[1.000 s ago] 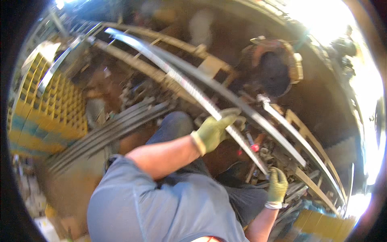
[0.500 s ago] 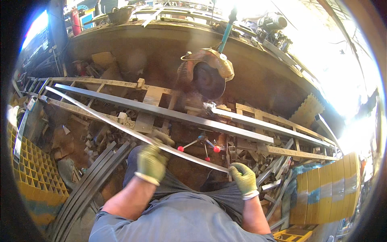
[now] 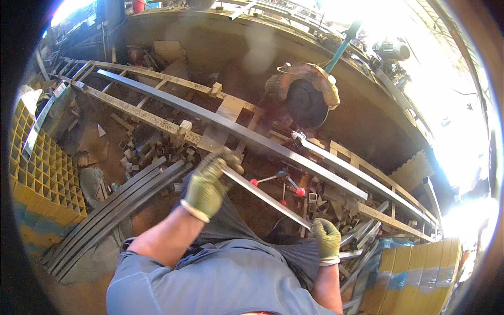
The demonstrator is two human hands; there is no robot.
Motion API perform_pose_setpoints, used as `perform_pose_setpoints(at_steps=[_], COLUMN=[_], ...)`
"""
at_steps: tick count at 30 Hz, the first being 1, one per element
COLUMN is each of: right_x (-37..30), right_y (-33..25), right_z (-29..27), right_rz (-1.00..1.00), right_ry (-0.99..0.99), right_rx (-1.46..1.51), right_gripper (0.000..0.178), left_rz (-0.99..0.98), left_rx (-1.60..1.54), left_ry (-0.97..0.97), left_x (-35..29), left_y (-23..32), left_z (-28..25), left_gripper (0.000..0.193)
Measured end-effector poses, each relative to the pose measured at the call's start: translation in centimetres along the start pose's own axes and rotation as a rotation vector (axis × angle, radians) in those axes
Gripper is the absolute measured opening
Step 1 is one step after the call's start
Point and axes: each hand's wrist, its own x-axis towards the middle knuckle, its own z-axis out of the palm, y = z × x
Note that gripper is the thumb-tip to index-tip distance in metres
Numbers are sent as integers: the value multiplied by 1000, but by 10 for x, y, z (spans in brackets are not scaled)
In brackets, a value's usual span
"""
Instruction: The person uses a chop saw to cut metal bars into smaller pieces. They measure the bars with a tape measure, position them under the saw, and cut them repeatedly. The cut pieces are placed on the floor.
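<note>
Both my hands wear yellow-green gloves. My left hand (image 3: 212, 181), fingers curled and a little blurred, is closed around one end of the visible stretch of a slim metal bar (image 3: 268, 199). At the bar's other end, my right hand (image 3: 326, 239) has its fingers closed on it, near my lap. Beyond the bar, a long grey metal tube (image 3: 236, 131) lies slanting across a wooden frame (image 3: 131, 111). Past it hangs a cut-off saw's dark disc (image 3: 307, 105) under a worn guard. Its edge is close to the end of another metal tube (image 3: 362, 174).
Red-knobbed handles (image 3: 300, 192) stand just past the bar. Several grey tubes (image 3: 118, 218) lie left of my legs. Yellow bundles of square tubes stand at left (image 3: 44, 168) and right (image 3: 415, 273). Offcuts litter the floor. A motor (image 3: 391, 51) sits at the back right.
The bar's long stretch beyond my left hand, reaching far left before, no longer shows; it now appears only between my hands. The view has shifted, so the saw appears farther right.
</note>
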Motion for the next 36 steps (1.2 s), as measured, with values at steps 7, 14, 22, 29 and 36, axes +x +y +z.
perform_pose_setpoints(at_steps=[7, 14, 22, 29, 36], right_x=[2, -2, -2, 4, 25], right_y=[14, -48, -67, -55, -36], right_z=[47, 97, 142, 146, 148], right_rz=[-168, -596, -684, -275, -95], right_ry=[-9, -255, -555, -509, -407], right_rx=[-96, -294, -97, -57, -159], right_gripper=[27, 47, 60, 37, 36], left_rz=[-483, -896, -222, 105, -182], left_rx=[485, -113, 345, 412, 799], left_ry=[-195, -251, -48, 790, 1278], left_x=[-42, -50, -48, -9, 110], left_y=[-100, -121, -46, 52, 3], left_z=[23, -5, -52, -230, -387], left_gripper=[54, 49, 55, 33, 16])
